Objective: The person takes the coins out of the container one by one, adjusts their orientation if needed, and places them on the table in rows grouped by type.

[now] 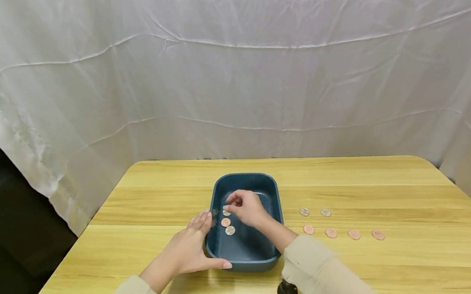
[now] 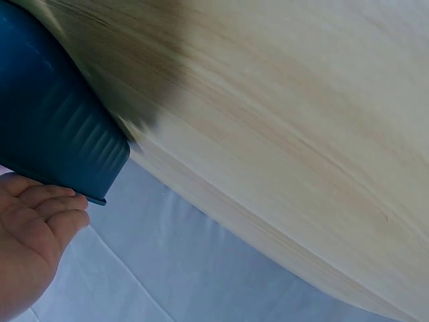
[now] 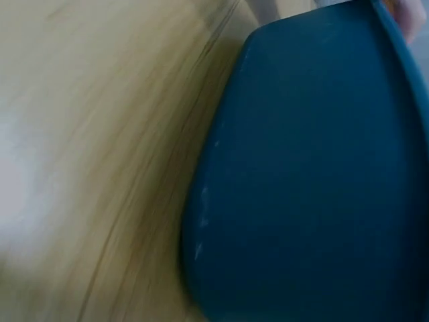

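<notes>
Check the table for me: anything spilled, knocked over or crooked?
Nothing stands out. The blue tub sits upright, left hand against its side, right hand inside over three coins. Six coins lie in tidy rows on the table.

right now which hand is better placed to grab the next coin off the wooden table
Right. The right hand is over the dark blue plastic tub, nearest the coins lying to its right. The left hand rests against the tub's left wall, steadying it.
</notes>
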Tool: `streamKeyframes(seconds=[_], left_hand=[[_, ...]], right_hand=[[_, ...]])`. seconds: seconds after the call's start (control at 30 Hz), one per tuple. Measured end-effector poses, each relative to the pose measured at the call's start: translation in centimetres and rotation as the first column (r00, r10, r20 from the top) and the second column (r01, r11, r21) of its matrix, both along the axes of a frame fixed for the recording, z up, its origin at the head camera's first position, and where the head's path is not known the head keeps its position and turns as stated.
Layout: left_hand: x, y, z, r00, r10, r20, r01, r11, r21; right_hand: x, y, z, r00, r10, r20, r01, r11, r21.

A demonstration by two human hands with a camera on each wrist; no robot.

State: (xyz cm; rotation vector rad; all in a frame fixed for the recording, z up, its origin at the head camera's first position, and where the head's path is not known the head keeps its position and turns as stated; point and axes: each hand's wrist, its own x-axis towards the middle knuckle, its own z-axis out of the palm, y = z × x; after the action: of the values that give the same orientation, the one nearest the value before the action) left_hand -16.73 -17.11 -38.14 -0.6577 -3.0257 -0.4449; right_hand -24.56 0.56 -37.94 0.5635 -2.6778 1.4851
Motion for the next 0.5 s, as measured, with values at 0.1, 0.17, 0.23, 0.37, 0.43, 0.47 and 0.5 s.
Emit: streamKeyframes(seconds=[0.1,0.17,0.23,0.37,0.43,0.47,0.5], left_hand=[[0.0,0.0,0.0,1.000,-0.002,0.003,0.002,1.000,0.000],[0.1,0.0,0.0,1.000,-0.001,0.003,0.001,1.000,0.000],[0.0,0.0,-0.1,1.000,-0.001,0.006,0.001,1.000,0.002],[0.0,-0.1,-0.1,1.000,-0.002,0.003,0.002,1.000,0.000],[0.0,-0.1,-0.1,1.000,-0.001,0.002,0.001,1.000,-0.005],[0.0,-0.1,-0.1,1.000,0.000,0.001,0.000,1.000,-0.009],[0.0,-0.1,-0.1,1.000,0.000,0.001,0.000,1.000,-0.008]], right_hand=[[-0.5,-0.6,-0.5,1.000,-0.003,0.022,0.002,0.999,0.042],[-0.8,-0.9,-1.0,1.000,-0.004,0.023,0.002,0.998,0.069],[-1.1,-1.1,-1.5,1.000,-0.004,0.017,0.002,0.995,0.104],[-1.2,-1.4,-2.0,0.998,-0.002,0.059,-0.009,0.983,0.185],[-1.2,-1.5,-2.2,0.996,-0.009,0.088,-0.011,0.975,0.220],[-1.1,-1.5,-2.3,0.996,-0.010,0.094,-0.013,0.971,0.237],[-1.1,-1.5,-2.4,0.996,-0.012,0.094,-0.013,0.967,0.255]])
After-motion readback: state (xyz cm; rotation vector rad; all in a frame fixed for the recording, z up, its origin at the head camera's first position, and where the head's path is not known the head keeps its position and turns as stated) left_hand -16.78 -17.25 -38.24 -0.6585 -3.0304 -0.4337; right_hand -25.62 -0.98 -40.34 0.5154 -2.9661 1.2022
